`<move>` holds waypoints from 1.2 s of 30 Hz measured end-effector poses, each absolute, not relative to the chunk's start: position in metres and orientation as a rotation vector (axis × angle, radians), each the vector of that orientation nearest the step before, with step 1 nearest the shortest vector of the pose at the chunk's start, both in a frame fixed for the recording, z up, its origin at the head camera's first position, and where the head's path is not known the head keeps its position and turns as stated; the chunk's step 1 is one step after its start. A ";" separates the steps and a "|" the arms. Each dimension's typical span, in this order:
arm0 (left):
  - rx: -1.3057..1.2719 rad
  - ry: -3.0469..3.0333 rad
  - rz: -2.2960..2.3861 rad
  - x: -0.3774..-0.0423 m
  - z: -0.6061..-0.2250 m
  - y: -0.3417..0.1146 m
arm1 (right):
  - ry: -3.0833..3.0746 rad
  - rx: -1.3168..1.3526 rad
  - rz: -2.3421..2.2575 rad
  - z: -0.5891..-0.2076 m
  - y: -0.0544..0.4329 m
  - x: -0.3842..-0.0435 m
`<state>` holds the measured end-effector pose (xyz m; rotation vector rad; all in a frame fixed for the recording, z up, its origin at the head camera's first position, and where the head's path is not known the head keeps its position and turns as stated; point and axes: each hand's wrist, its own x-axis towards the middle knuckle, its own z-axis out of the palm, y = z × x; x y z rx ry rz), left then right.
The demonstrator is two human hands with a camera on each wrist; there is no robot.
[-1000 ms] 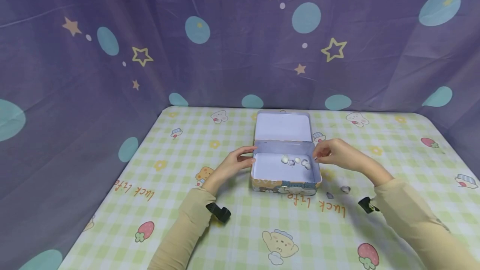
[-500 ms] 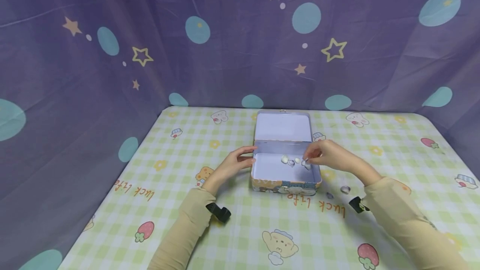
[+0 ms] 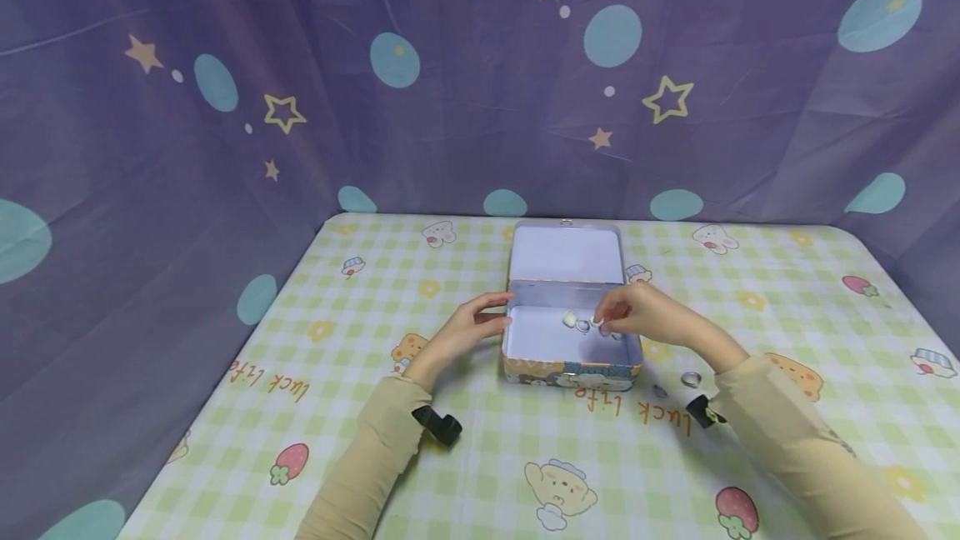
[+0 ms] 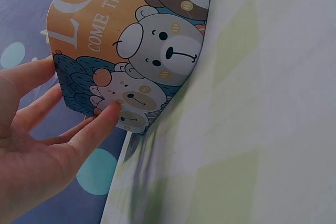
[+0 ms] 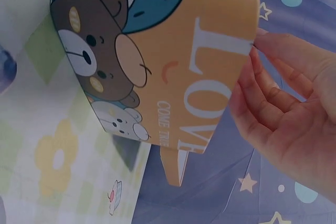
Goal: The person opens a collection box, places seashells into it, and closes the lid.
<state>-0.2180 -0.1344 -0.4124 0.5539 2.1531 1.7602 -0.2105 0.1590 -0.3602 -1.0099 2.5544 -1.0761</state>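
A tin box (image 3: 573, 375) with cartoon bears stands with its lid (image 3: 566, 253) tipped back. My left hand (image 3: 467, 332) rests extended fingertips against the box's left side; the left wrist view shows these fingers (image 4: 94, 135) on the printed wall. Inside lie several small pale and silvery trinkets, including a round whitish one (image 3: 570, 319). Over the right part of the box, my right hand (image 3: 648, 315) pinches a small pale object at its fingertips, mostly hidden. From the right wrist view, the fingertips are hidden behind the box's edge.
A ring-like silver piece (image 3: 691, 378) and a small bluish piece (image 3: 660, 391) lie on the checked tablecloth (image 3: 465, 457), right of the box's front. A purple curtain (image 3: 480, 123) hangs behind the table.
My right hand has moved left from the box's right rim to above the trinkets inside. The left hand and the box have stayed in place.
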 end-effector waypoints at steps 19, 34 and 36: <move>0.561 2.153 1.774 -0.218 -0.413 -0.135 | 2.595 -0.992 -1.051 -0.358 0.163 -0.204; 0.559 2.171 1.751 -0.217 -0.412 -0.134 | 2.749 -1.027 -1.034 -0.359 0.190 -0.188; 0.560 2.175 1.751 -0.217 -0.412 -0.134 | 2.764 -1.012 -1.044 -0.359 0.193 -0.185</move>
